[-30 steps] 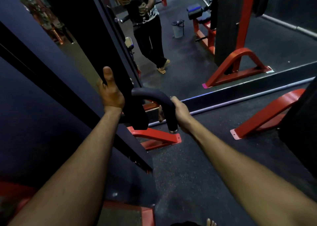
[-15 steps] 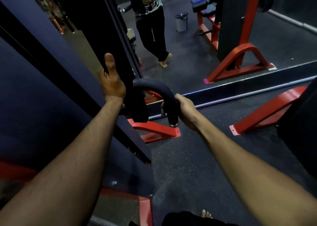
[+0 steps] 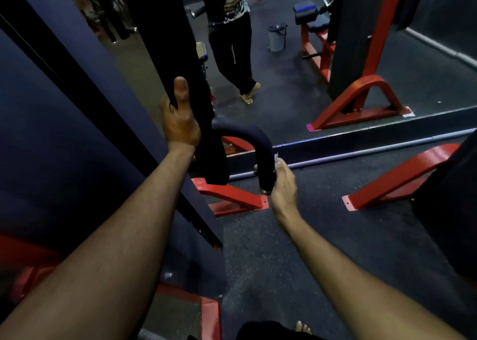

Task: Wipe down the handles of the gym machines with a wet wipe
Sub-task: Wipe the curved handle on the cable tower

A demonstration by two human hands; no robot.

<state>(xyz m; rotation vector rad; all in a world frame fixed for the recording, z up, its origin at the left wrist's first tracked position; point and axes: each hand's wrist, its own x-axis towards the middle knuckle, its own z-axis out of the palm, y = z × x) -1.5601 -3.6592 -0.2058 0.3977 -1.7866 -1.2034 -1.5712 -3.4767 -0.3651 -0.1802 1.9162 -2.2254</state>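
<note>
1. The curved, black foam-padded handle (image 3: pixel 254 143) arcs out from the dark machine upright (image 3: pixel 185 63) at frame centre.
2. The right hand (image 3: pixel 282 184) wraps the handle's lower end, fingers curled shut around it, a scrap of pale wet wipe (image 3: pixel 276 158) showing at twelve o'clock of the knuckles.
3. The left hand (image 3: pixel 179 122) grips the upright, thumb extended up, at nine o'clock of the handle.
4. Red steel frame feet (image 3: pixel 232 197) sit on speckled rubber floor (image 3: pixel 296 249).

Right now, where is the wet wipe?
In the head view, only a small pale scrap of the wet wipe shows, just right of centre, pinched in the right hand against the lower end of the curved black handle.
</note>
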